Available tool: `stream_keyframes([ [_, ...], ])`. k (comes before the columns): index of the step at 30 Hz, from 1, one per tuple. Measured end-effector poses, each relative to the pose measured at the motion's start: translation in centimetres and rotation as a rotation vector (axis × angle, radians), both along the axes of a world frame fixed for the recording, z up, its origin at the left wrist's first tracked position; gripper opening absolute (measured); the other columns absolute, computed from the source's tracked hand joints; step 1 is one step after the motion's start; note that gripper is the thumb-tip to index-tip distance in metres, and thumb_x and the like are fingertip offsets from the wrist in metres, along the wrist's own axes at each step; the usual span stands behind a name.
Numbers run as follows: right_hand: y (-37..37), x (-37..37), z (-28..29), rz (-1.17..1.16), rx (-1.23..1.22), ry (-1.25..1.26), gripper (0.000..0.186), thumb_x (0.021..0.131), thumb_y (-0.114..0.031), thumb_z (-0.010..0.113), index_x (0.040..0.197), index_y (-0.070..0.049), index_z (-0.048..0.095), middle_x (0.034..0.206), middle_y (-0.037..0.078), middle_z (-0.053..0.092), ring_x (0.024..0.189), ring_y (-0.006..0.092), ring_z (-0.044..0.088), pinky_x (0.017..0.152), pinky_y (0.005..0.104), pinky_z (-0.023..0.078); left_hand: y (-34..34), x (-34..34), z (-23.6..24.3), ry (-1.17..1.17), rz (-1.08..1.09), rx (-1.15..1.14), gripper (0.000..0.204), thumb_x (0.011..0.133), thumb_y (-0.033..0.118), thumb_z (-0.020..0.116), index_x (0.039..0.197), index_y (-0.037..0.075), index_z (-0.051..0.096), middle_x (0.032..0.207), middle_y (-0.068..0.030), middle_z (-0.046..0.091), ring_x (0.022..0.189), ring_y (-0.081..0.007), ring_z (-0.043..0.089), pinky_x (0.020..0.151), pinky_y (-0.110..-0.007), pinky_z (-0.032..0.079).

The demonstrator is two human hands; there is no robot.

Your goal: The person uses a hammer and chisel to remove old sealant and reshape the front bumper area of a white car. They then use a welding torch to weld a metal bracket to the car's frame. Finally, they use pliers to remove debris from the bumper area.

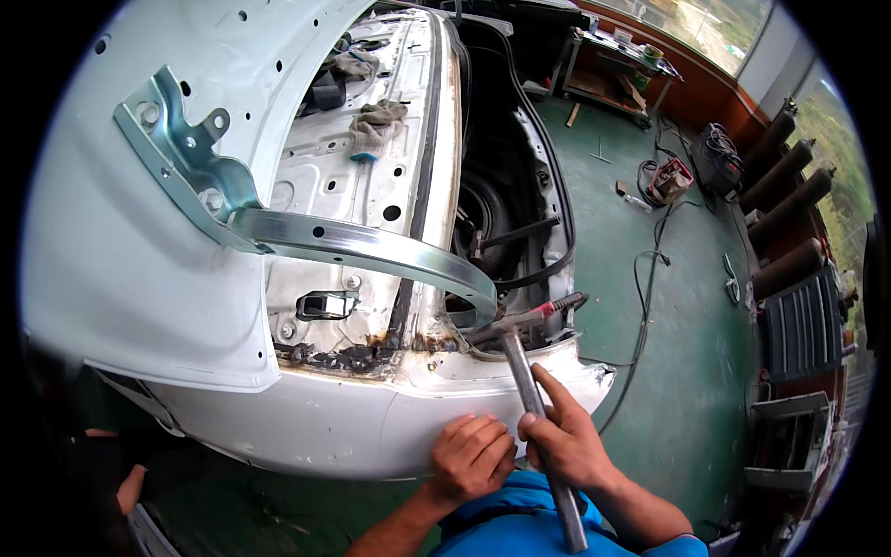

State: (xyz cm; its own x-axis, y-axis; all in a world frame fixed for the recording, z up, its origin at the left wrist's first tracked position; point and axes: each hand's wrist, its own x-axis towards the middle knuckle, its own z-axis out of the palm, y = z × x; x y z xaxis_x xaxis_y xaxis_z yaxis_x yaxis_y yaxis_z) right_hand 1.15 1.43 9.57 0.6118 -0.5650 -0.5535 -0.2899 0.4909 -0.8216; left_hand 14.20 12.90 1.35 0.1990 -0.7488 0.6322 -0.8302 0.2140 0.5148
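My right hand (568, 444) is wrapped round the steel handle of a hammer (529, 381), with the index finger stretched along it. The hammer's head lies over the rear corner of a white car body (343, 408), by the end of a curved metal hinge arm (371, 246). Beside the head is a red and black rod-like piece (557, 304). My left hand (471, 455) is curled closed against the white rear panel, just left of the hammer handle. What its fingers hold, if anything, is hidden. Burnt, rusty patches (343, 357) mark the body's seam.
A raised white lid panel (167, 278) fills the left side. Work gloves (376, 128) lie on the bare metal deck. To the right are a tool cart (613, 79), a welding machine (719, 158), cables (640, 306) and gas cylinders (784, 209). Another person's arm (130, 487) shows lower left.
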Motion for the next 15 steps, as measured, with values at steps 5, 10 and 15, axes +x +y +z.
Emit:
stream_keyframes([
  [5,0.3,0.7,0.4,-0.013,-0.021,0.012,0.071,0.101,-0.008,0.056,0.162,-0.005,0.019,0.081,0.005,0.058,0.061,0.0102,0.055,0.054,0.0266,0.046,0.4,0.5,-0.1,0.003,-0.023,0.012,0.015,0.082,0.01,0.073,0.096,0.005,0.071,0.099,-0.0073,0.07,0.096,-0.0249,0.071,0.091,-0.041,0.054],
  [10,0.9,0.2,0.3,-0.15,-0.053,0.065,0.071,0.1,-0.007,0.056,0.162,-0.005,0.02,0.08,0.005,0.058,0.061,0.0105,0.054,0.055,0.0271,0.047,0.0,0.4,0.0,0.029,-0.054,-0.013,0.013,0.081,0.01,0.073,0.094,0.006,0.07,0.096,-0.0067,0.07,0.093,-0.0249,0.071,0.089,-0.042,0.054],
  [15,0.4,1.1,0.7,-0.029,-0.01,0.027,0.071,0.1,-0.007,0.057,0.162,-0.006,0.021,0.08,0.005,0.058,0.062,0.0106,0.054,0.056,0.0267,0.046,0.3,0.7,-0.1,0.027,-0.05,-0.009,0.01,0.081,0.009,0.073,0.09,0.006,0.069,0.094,-0.0067,0.07,0.091,-0.0249,0.071,0.088,-0.042,0.054],
])
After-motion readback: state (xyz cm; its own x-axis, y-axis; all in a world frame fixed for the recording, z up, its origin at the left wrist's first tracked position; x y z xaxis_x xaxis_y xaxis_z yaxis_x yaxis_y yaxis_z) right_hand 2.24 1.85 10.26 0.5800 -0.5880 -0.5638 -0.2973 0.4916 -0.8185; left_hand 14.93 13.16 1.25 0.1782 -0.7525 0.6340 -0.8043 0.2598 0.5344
